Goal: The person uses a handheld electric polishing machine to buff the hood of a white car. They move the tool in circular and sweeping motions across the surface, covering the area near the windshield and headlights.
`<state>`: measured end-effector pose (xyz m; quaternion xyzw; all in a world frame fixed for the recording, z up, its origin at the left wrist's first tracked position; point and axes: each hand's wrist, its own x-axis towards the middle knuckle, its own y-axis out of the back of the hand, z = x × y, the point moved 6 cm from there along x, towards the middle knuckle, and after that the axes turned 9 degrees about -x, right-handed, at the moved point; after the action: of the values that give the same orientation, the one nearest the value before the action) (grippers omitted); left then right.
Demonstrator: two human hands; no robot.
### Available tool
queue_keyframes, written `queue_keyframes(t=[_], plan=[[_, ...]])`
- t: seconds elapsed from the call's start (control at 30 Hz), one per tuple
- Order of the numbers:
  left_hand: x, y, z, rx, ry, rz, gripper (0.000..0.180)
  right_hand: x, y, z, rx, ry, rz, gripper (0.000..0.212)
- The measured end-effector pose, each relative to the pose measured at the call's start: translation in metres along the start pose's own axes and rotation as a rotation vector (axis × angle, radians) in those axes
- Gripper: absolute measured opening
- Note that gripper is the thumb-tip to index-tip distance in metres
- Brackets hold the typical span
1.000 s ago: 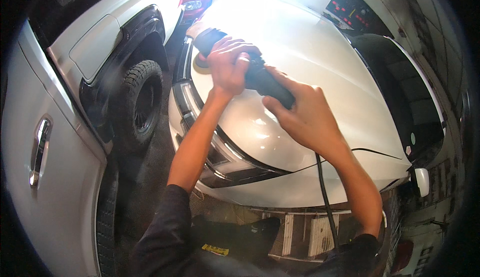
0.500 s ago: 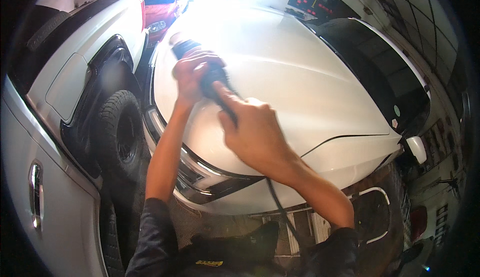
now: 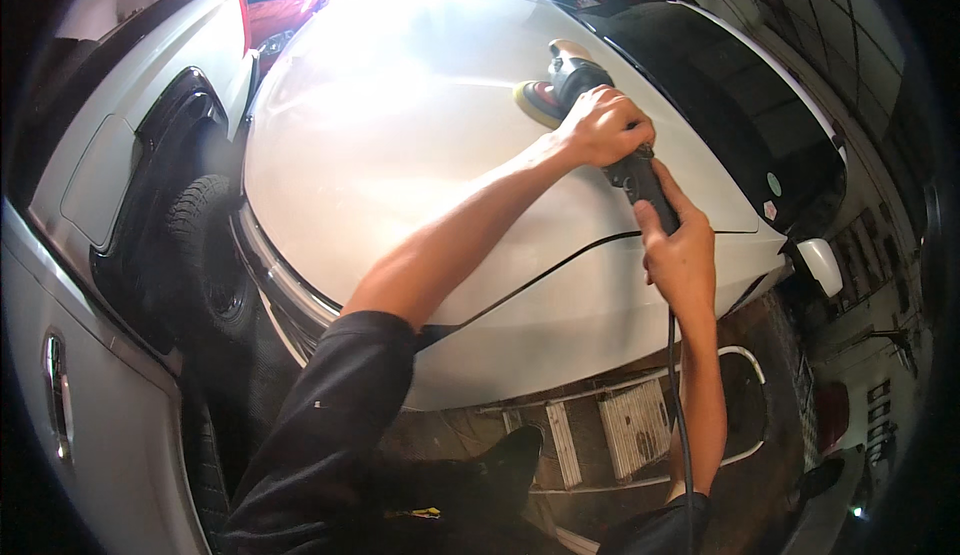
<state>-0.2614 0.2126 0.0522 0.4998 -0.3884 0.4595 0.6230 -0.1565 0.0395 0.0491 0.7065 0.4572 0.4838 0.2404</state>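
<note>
Across the white hood (image 3: 400, 155) I have swung the polisher (image 3: 590, 105) rightward; left hand (image 3: 603, 127) and right hand (image 3: 680, 255) clench it, pad reaching fresh paint.

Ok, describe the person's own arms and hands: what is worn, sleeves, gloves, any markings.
Both hands are bare: no gloves, rings or watch show on the left hand or the right hand. Both forearms are uncovered too. The left arm wears a black sleeve pushed up to about the elbow, with a few tiny pale specks on it. A dark sleeve edge shows on the right arm at the lower rim.
</note>
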Motion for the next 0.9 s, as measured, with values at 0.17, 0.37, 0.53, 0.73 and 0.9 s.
queue_keyframes(t=[0.17,0.37,0.53,0.73,0.9], plan=[[0.016,-0.039,-0.015,-0.028,0.043,-0.041,0.027,0.004,0.012,0.012,0.191,-0.159,-0.053,0.056],[0.008,0.0,-0.002,0.025,0.181,-0.117,0.039,0.004,0.004,0.008,0.271,-0.13,-0.15,0.058],[-0.024,0.09,-0.002,0.183,0.042,-0.051,0.051,0.008,-0.009,-0.025,0.31,0.016,-0.27,0.06],[-0.076,0.197,0.007,0.552,0.162,0.092,0.042,0.005,-0.046,-0.088,0.335,0.104,-0.395,0.06],[-0.116,0.27,0.01,0.616,0.158,0.208,0.042,0.01,-0.077,-0.15,0.247,0.229,-0.445,0.06]])
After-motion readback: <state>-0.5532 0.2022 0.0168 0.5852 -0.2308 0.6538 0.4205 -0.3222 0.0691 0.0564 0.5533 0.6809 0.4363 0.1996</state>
